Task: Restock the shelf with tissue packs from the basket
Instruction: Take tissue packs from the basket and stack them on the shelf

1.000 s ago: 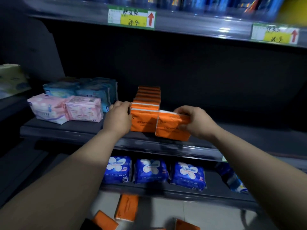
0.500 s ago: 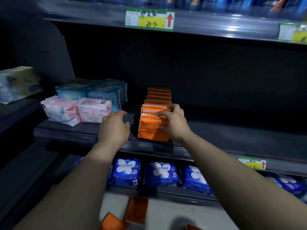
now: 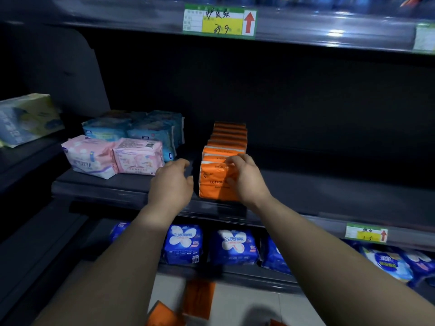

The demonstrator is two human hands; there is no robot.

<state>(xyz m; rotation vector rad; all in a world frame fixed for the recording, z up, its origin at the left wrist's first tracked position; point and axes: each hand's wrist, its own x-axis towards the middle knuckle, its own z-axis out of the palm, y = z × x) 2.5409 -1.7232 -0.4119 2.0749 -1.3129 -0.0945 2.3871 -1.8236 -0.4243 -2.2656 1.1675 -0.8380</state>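
Observation:
A row of orange tissue packs [image 3: 227, 140] stands upright on the dark middle shelf [image 3: 329, 191], running front to back. My right hand [image 3: 246, 178] grips the frontmost orange pack [image 3: 213, 182] at its right side, fingers curled over its top edge. My left hand [image 3: 173, 184] hovers just left of that pack with loosely bent fingers, holding nothing and apart from the pack. More orange packs [image 3: 199, 298] lie below at the bottom of the view; the basket itself is hidden.
Pink packs [image 3: 113, 157] and light blue packs [image 3: 134, 128] sit on the shelf to the left. Blue packs [image 3: 207, 245] line the lower shelf. A price tag [image 3: 220, 21] hangs on the upper shelf edge. Bare shelf stretches to the right.
My right hand has brought the orange pack from the right and set it upright at the front of the row. My left hand has drawn back from the row's left side.

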